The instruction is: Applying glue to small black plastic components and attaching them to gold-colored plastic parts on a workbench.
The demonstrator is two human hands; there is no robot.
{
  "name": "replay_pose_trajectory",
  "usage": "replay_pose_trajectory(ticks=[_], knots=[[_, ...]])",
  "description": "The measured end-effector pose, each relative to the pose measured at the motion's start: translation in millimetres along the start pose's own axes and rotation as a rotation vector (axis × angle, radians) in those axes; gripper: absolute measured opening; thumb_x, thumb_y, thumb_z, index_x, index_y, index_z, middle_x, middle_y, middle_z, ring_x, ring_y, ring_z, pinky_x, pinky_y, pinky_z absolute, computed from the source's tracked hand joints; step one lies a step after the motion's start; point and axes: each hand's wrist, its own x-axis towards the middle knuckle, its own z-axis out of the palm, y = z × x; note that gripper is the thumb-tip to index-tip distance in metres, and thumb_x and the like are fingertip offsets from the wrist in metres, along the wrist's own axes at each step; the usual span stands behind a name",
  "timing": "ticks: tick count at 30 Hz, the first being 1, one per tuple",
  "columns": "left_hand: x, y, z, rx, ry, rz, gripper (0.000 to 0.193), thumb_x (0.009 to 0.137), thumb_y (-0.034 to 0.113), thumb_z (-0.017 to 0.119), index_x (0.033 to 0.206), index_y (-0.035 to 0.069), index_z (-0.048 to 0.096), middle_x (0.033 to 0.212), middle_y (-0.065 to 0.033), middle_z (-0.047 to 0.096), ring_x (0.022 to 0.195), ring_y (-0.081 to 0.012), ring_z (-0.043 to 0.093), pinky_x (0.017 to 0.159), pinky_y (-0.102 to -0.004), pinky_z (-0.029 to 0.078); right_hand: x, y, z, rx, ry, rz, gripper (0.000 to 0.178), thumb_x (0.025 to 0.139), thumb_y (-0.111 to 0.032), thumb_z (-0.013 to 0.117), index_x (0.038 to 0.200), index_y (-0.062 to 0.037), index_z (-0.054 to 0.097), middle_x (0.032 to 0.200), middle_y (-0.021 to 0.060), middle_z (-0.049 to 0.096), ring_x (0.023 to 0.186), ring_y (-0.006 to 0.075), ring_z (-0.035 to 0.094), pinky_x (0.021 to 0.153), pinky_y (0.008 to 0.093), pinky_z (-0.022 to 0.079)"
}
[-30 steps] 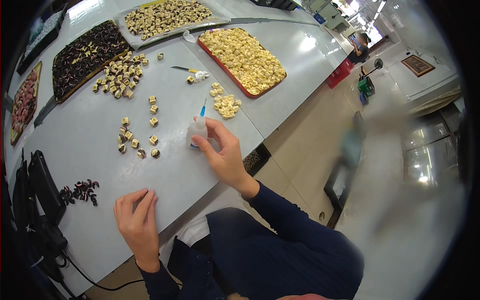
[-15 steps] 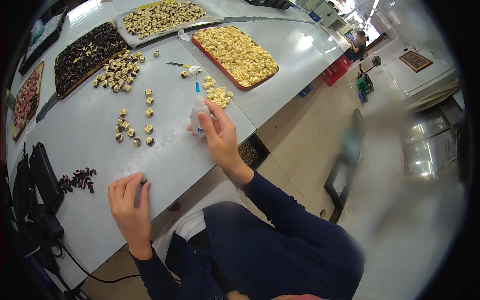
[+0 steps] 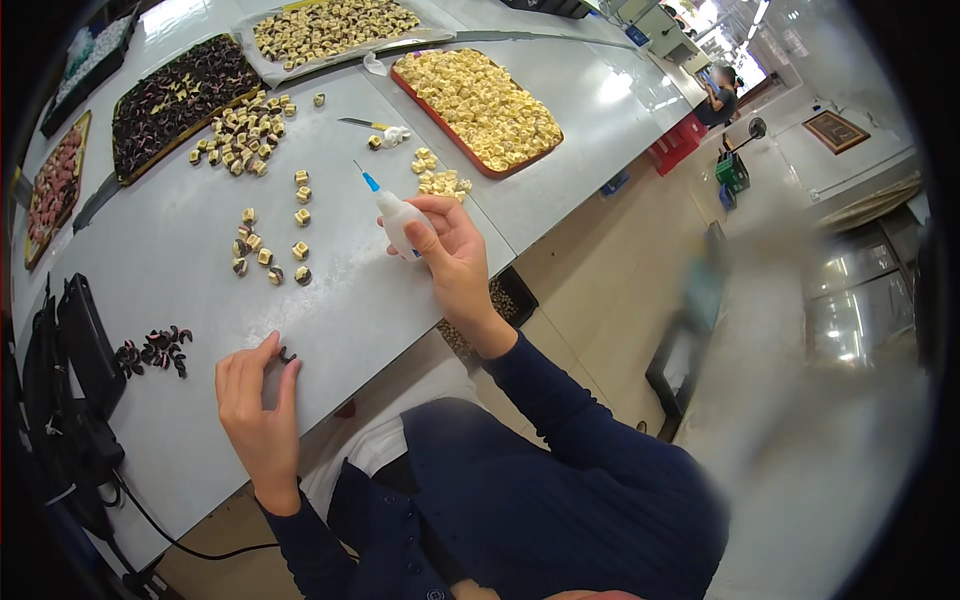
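Note:
A white squeeze bottle (image 3: 402,222) with a blue needle tip is held by my right hand (image 3: 455,262), thumb and fingers wrapped round it. The bottle tilts so that its needle points up and to the left. Low over the near table edge, my left hand (image 3: 252,405) has a small dark curved piece (image 3: 287,355) between thumb and forefinger. Farther up the table, several cream-and-dark small blocks (image 3: 302,220) stand in a loose column, with more small blocks (image 3: 250,243) beside them. A pile of dark curved pieces (image 3: 155,350) lies left of my left hand.
At the back stand a red tray of cream pieces (image 3: 480,110), a tray of dark pieces (image 3: 180,105) and a lined tray of two-tone blocks (image 3: 335,35). A knife (image 3: 362,123) lies mid-table. Black equipment with cables (image 3: 92,340) occupies the left edge.
My right hand has moved slightly right, and the bottle has tipped from nearly upright to leaning left. The dark piece shows more clearly at my left fingertips.

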Motion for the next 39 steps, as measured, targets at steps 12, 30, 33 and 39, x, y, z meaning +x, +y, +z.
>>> replay_pose_trajectory(ticks=[12,30,33,39], knots=[[4,1,2,-0.045,-0.018,-0.046,0.038,0.072,-0.004,0.076,0.108,0.004,0.069,0.095,-0.0078,0.067,0.093,-0.0267,0.059,0.084,-0.0363,0.048,3,-6,1,-0.019,0.068,0.027,0.038,0.099,-0.027,0.061,0.122,0.0002,0.049,0.113,0.0161,0.065,0.107,0.0209,0.064,0.083,0.0302,0.053],[11,2,-2,0.046,0.010,-0.112,0.045,0.063,-0.004,0.082,0.106,0.004,0.070,0.089,-0.0081,0.067,0.087,-0.0276,0.060,0.078,-0.0365,0.048,-12,-4,-10,-0.177,-0.038,0.132,0.056,0.086,-0.038,0.075,0.121,-0.0011,0.052,0.112,0.0091,0.056,0.094,0.0178,0.061,0.077,0.0295,0.053],[11,-2,-1,0.039,-0.009,-0.105,0.047,0.063,-0.007,0.082,0.107,0.003,0.070,0.089,-0.0083,0.070,0.089,-0.0261,0.062,0.077,-0.0345,0.051,-8,-12,-2,-0.148,-0.098,0.158,0.042,0.081,-0.016,0.078,0.114,0.0007,0.057,0.103,0.0113,0.066,0.097,0.0190,0.063,0.086,0.0297,0.049],[6,-5,-1,0.027,-0.004,-0.098,0.049,0.058,-0.008,0.084,0.104,0.002,0.070,0.089,-0.0076,0.071,0.088,-0.0249,0.063,0.072,-0.0327,0.052,-12,-13,8,-0.244,-0.181,0.136,0.040,0.081,-0.015,0.075,0.111,-0.0005,0.052,0.101,0.0245,0.070,0.094,0.0270,0.070,0.084,0.0329,0.053]])
